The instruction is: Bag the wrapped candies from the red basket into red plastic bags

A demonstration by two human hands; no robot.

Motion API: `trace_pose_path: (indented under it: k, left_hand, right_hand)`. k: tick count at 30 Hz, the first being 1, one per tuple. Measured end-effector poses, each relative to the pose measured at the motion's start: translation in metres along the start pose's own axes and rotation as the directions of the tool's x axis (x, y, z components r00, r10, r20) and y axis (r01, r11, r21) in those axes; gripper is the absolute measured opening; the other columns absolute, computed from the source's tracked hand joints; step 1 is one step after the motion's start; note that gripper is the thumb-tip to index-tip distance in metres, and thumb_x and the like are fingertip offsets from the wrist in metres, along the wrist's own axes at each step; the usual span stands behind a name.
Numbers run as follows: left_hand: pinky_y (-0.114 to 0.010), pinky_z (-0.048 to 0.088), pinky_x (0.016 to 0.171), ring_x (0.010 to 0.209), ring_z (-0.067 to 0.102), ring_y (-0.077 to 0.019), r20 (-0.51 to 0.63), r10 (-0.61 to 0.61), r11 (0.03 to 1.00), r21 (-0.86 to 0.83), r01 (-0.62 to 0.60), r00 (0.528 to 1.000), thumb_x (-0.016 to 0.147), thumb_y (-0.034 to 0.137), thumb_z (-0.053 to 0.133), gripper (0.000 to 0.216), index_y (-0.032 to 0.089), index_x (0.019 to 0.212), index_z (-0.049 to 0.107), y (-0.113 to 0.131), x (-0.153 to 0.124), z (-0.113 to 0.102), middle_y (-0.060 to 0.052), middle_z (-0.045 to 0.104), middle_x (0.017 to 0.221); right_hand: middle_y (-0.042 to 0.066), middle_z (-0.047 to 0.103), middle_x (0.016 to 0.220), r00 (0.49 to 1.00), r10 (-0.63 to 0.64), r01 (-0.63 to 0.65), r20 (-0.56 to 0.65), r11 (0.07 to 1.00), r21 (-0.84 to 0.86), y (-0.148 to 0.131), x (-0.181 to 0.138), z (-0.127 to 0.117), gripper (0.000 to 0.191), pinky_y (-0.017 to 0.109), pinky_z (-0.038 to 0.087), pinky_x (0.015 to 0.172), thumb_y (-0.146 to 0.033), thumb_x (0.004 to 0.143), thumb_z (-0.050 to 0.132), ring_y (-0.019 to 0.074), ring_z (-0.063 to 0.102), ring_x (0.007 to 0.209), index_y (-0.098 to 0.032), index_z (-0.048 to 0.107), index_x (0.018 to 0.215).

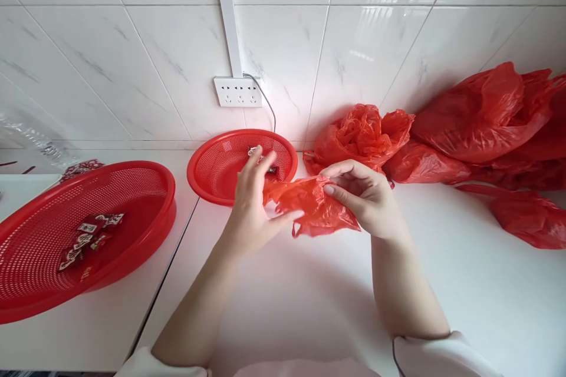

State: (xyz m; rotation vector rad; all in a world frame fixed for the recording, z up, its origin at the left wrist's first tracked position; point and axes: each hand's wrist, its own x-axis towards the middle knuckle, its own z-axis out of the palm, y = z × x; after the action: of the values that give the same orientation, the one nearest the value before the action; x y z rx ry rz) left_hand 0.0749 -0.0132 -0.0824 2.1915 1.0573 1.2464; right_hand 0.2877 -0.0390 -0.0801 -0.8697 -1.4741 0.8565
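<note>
Both my hands hold a small crumpled red plastic bag [316,206] just above the white counter [442,283]. My left hand [252,206] grips the bag's left edge between thumb and fingers, with the upper fingers stretched up. My right hand [367,197] pinches the bag's right side, fingers curled over it. Right behind my left hand sits a small round red mesh basket [212,174] with a few wrapped sweets [256,154] in it.
A large red mesh basket [145,188] with several red-wrapped sweets [88,235] stands at the left. A heap of red plastic bags [477,123] lies along the tiled wall at the right. A wall socket [237,92] with a cable sits above the small basket.
</note>
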Motion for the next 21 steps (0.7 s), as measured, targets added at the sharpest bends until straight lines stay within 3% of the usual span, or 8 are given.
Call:
trace_pose_path:
  k: [2,4,7,9,11,14,18,21]
  left_hand:
    - [-0.043,0.048,0.096,0.118,0.055,-0.0295,0.149,-0.121,0.984,-0.109,0.138,0.981,0.084,0.041,0.064,0.029,0.022,0.107,0.063,-0.006,0.003,-0.005,-0.01,0.062,0.12]
    - [-0.034,0.053,0.077,0.092,0.065,-0.0227,0.231,-0.23,0.926,-0.245,0.286,0.945,0.09,0.042,0.055,0.024,0.021,0.092,0.066,-0.013,0.005,-0.012,-0.005,0.068,0.094]
    - [-0.027,0.051,0.065,0.079,0.065,-0.0182,0.132,-0.35,0.823,-0.429,0.372,0.927,0.089,0.045,0.057,0.027,0.021,0.095,0.066,-0.022,0.009,-0.019,-0.004,0.068,0.088]
    - [-0.027,0.052,0.066,0.082,0.066,-0.0186,0.028,-0.412,0.776,-0.514,0.367,0.911,0.089,0.047,0.057,0.029,0.021,0.099,0.066,-0.025,0.011,-0.018,-0.005,0.069,0.093]
    - [-0.028,0.053,0.069,0.087,0.066,-0.0197,-0.034,-0.437,0.755,-0.557,0.346,0.899,0.089,0.048,0.057,0.031,0.022,0.104,0.065,-0.027,0.013,-0.013,-0.006,0.069,0.099]
    - [-0.028,0.053,0.069,0.087,0.066,-0.0197,-0.05,-0.421,0.783,-0.524,0.335,0.905,0.089,0.049,0.057,0.031,0.022,0.104,0.064,-0.032,0.013,-0.009,-0.006,0.068,0.099]
    - [-0.029,0.052,0.068,0.081,0.065,-0.0185,-0.116,-0.416,0.864,-0.358,0.353,0.902,0.087,0.047,0.059,0.026,0.023,0.098,0.062,-0.043,0.013,-0.027,-0.004,0.067,0.093]
    - [-0.034,0.05,0.086,0.102,0.061,-0.022,-0.212,-0.29,0.954,-0.14,0.265,0.933,0.081,0.037,0.069,0.035,0.025,0.111,0.059,-0.041,0.013,-0.043,-0.005,0.063,0.114]
  right_hand:
    - [0.003,0.071,0.094,1.0,0.002,-0.002,-0.014,1.0,-0.009,0.005,0.003,-0.005,0.011,0.036,0.06,0.08,-0.029,0.084,0.07,0.0188,0.069,0.087,-0.024,0.067,0.093]
    - [0.004,0.071,0.094,0.989,-0.009,0.002,-0.147,0.999,-0.047,0.013,0.007,-0.014,0.015,0.036,0.06,0.079,-0.032,0.08,0.073,0.0198,0.069,0.088,-0.023,0.066,0.091]
    - [0.005,0.069,0.105,0.928,-0.033,0.017,-0.37,0.999,-0.046,0.022,0.013,-0.023,0.022,0.037,0.059,0.083,-0.038,0.081,0.073,0.0211,0.068,0.097,-0.025,0.063,0.095]
    - [0.007,0.065,0.121,0.951,0.008,-0.003,-0.309,1.0,0.018,0.022,0.014,-0.021,0.032,0.04,0.056,0.092,-0.045,0.084,0.068,0.0227,0.064,0.11,-0.028,0.059,0.109]
    - [0.007,0.057,0.135,0.992,0.077,-0.071,-0.095,0.996,0.061,0.019,0.014,-0.01,0.052,0.043,0.054,0.096,-0.05,0.082,0.068,0.025,0.058,0.121,-0.031,0.051,0.126]
    - [0.007,0.057,0.135,0.975,0.158,-0.169,0.153,0.984,0.06,0.015,0.013,0.005,0.065,0.043,0.055,0.096,-0.045,0.078,0.073,0.0265,0.057,0.122,-0.029,0.045,0.134]
    - [0.007,0.065,0.12,0.963,0.219,-0.243,0.154,0.956,0.163,0.018,0.014,-0.001,0.057,0.041,0.06,0.084,-0.037,0.082,0.069,0.0248,0.066,0.105,-0.028,0.045,0.134]
    - [0.007,0.065,0.118,0.961,0.261,-0.276,0.094,0.938,0.21,0.019,0.016,-0.013,0.052,0.039,0.062,0.071,-0.038,0.086,0.064,0.024,0.069,0.094,-0.029,0.043,0.133]
